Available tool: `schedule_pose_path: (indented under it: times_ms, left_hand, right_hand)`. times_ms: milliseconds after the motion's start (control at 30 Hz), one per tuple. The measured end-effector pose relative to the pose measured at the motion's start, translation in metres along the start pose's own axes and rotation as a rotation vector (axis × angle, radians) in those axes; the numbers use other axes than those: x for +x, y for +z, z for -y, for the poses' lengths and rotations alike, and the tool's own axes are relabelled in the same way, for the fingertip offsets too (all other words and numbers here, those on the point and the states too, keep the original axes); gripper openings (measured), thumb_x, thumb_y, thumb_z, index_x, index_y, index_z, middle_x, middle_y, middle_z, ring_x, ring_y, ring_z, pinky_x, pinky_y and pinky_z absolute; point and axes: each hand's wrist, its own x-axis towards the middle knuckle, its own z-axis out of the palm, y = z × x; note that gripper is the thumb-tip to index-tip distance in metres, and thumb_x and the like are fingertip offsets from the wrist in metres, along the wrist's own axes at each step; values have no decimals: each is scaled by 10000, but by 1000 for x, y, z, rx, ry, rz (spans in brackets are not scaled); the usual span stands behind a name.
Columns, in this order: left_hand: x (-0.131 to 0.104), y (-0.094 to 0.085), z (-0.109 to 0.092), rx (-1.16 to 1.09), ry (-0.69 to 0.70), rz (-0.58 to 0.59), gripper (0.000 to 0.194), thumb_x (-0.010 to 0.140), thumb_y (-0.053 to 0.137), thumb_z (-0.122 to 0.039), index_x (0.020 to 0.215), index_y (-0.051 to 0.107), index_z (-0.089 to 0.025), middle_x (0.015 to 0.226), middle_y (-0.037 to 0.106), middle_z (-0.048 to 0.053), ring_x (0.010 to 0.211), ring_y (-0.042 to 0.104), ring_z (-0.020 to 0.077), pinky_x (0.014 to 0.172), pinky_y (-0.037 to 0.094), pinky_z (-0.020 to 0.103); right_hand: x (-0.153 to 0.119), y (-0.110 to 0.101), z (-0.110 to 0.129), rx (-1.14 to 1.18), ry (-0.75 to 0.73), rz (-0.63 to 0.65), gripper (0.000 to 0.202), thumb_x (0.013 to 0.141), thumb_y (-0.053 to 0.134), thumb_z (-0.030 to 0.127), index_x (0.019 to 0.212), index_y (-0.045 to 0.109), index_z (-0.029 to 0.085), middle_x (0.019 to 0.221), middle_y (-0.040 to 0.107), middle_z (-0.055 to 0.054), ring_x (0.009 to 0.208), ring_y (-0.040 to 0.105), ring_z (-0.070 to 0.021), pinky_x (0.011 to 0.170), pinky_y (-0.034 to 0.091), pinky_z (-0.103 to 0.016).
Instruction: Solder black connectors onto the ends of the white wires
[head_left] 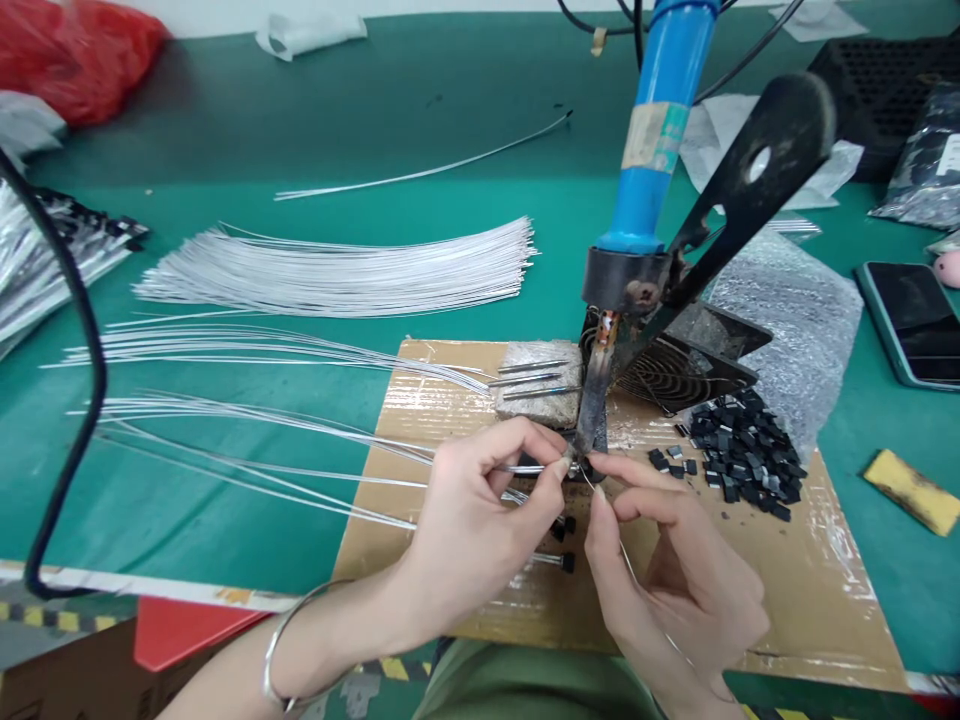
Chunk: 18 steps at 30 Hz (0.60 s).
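The black bracket (791, 125) held an iron (643, 200), beneath whose tip (591, 415) the left hand (480, 520) narrowly pinched pale wires (529, 469), the right hand (675, 560) 1 thin strand (628, 564); slipping upward risked burns.

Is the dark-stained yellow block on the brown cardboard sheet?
No, the dark-stained yellow block lies on the green tabletop, off the right edge of the brown cardboard sheet.

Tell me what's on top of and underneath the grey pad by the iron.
Three slim metal rods lie across the grey pad, with white wires reaching its left edge. Cardboard shows beside it; what's directly underneath is covered.
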Motion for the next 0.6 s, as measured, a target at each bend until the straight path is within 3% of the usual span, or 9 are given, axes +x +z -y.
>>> schedule_pose_path:
  times_ms: [600]
  left_hand:
    - [-1,-2,1,16,0,13,131,809,649,-103,703,683,-171,747,753,15,691,672,121,614,511,196]
  right_hand:
    - [-1,-1,-2,-4,-8,5,239,809,734,-12,913,656,189,1012,798,-65,902,799,-178,828,623,-236]
